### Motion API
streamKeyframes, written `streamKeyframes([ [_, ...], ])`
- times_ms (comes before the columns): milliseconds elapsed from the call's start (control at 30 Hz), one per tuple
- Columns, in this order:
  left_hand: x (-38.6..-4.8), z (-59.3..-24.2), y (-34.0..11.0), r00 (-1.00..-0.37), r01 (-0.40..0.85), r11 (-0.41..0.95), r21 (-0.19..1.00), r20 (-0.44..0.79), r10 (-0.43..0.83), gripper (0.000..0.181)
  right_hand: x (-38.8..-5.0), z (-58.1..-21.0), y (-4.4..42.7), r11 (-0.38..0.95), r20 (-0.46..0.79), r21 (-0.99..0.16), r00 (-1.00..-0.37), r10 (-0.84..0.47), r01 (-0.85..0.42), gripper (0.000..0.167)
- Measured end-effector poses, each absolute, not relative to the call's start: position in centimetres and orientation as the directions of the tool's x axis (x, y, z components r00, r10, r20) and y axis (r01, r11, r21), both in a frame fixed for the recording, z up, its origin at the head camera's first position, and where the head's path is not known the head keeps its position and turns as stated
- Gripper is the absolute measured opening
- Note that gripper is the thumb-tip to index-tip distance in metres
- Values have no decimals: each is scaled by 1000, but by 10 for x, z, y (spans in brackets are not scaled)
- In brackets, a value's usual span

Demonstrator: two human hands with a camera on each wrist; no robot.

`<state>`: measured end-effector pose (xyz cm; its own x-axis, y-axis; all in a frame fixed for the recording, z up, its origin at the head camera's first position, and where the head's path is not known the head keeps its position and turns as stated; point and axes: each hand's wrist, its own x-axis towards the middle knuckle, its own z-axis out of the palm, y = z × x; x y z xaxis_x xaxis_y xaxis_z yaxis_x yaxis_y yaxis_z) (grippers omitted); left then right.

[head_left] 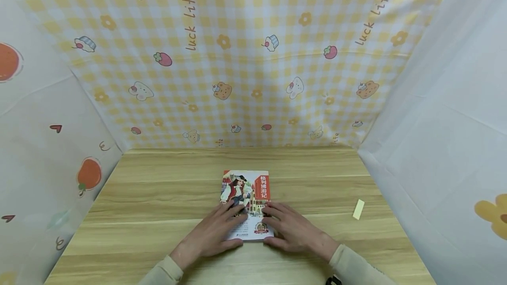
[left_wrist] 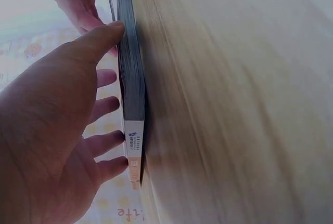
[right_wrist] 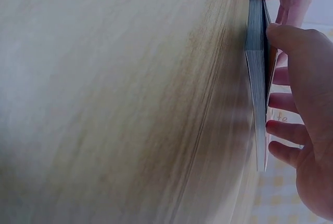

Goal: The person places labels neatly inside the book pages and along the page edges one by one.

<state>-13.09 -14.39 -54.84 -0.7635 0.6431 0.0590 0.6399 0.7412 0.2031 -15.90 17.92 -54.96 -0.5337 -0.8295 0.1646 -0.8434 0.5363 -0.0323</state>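
Note:
A closed paperback book (head_left: pixel 253 188) lies flat on the table, its illustrated cover facing up with a red title block at the upper right. My left hand (head_left: pixel 218 228) rests on its left side, the fingers extended over the cover and the thumb at the near edge. On the opposite side, my right hand (head_left: pixel 291 228) touches the cover's right part with spread fingers, its thumb near the lower corner. In the left wrist view the spine (left_wrist: pixel 134 148) and page block show. A narrow dark gap separates the cover from the pages (right_wrist: pixel 255 31) in the right wrist view.
A small pale yellow strip (head_left: pixel 358 209) lies on the wooden table (head_left: pixel 158 188) to the right. Behind the table hangs a yellow checked cloth (head_left: pixel 245 65). White cloth walls (head_left: pixel 447 122) stand on both sides.

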Motion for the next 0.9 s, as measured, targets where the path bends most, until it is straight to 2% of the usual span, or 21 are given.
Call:
streamKeyframes([
  [167,-130,-548,-142,-750,660,731,176,87,656,72,-160,-551,180,510,220,-2,-498,-839,-860,51],
  [600,-130,-547,-134,-726,687,711,150,149,671,65,-159,-551,179,503,292,7,-479,-828,-864,39],
  [733,-130,-545,-131,-729,685,708,175,152,668,63,-159,-548,178,508,304,17,-480,-823,-861,38],
  [900,-129,-544,-129,-715,699,692,180,187,674,58,-160,-549,177,495,355,58,-446,-822,-867,34],
])
